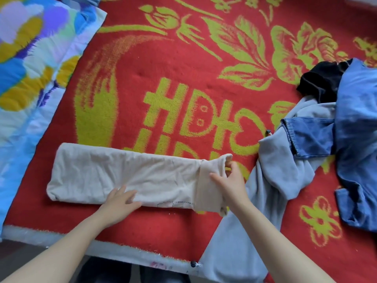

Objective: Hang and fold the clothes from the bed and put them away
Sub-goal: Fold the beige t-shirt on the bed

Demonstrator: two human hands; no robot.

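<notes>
A cream T-shirt [114, 172], folded into a long narrow strip, lies across the red bed cover near the front edge. My left hand [120, 201] rests flat on its lower edge near the middle, fingers straight. My right hand [230, 180] grips the strip's right end, which is lifted and turned over toward the left. To the right lies a pile of loose clothes: a pale grey-blue hoodie [267, 193], blue jeans [355, 127] and a black garment [320, 80].
The red blanket with yellow-green flowers and letters [183, 64] covers the bed. A blue, yellow and purple quilt [30, 64] lies along the left side. The bed's white front edge [126, 254] runs below my arms. The hoodie hangs over that edge.
</notes>
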